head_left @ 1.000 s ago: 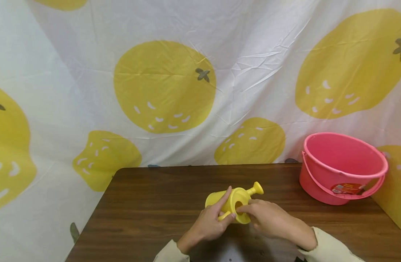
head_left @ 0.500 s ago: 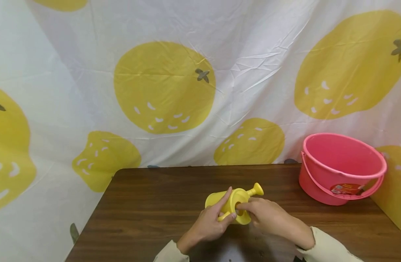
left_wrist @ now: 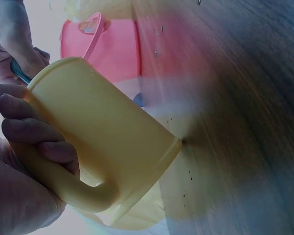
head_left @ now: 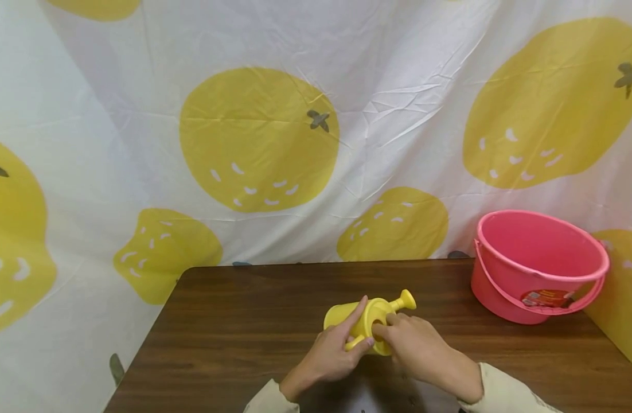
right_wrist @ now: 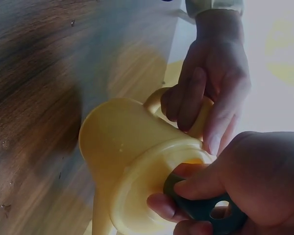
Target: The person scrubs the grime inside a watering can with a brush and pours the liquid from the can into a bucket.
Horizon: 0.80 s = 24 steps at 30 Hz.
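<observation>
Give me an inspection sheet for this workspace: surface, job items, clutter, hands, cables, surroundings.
Surface: dark wood-grain table; small specks, nature unclear.
Job items: yellow watering can, tilted; dark green object, exact type unclear.
Clutter: pink bucket, upright, far right.
Left hand: grips the can's handle.
Right hand: holds the green object at the can's top.
Cables: nothing seen.
Surroundings: white cloth with yellow fruit print behind the table.

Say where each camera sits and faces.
Head: on the head, facing forward and down over table, watering can and bucket; left hand, right hand, sleeves show.
Left wrist: worn there, facing the watering can's side; left hand near, right hand beyond.
Right wrist: worn there, facing the watering can's top and dark green object; right hand near, left hand beyond.
Both wrist views share the watering can and hands.
</observation>
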Each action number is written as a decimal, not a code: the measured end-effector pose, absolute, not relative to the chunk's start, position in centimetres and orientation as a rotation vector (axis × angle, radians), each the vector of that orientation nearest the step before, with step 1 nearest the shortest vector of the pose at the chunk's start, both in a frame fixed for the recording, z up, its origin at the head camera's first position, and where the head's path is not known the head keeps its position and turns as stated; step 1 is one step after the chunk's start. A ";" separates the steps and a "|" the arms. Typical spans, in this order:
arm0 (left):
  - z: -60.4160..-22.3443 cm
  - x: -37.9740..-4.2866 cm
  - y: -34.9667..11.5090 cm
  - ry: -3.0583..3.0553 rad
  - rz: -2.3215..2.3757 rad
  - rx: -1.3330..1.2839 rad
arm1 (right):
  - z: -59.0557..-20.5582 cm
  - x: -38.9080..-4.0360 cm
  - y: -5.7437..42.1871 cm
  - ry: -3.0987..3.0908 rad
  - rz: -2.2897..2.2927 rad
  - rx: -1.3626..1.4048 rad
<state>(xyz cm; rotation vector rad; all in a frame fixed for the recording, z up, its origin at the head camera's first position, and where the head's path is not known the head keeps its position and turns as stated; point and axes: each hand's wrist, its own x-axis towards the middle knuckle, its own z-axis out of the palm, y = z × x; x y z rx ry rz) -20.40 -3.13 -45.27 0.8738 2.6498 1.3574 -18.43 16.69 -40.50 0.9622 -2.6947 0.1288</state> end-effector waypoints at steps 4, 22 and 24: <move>-45.3 -20.4 -3.1 2.666 1.346 0.866 | -40.3 -18.4 16.9 -2.729 0.187 0.975; -45.5 -20.9 -3.4 2.301 1.570 0.847 | -39.7 -18.7 17.5 -2.823 0.463 0.993; -45.6 -20.9 -3.4 2.315 1.561 0.837 | -39.7 -18.8 17.5 -2.830 0.467 0.992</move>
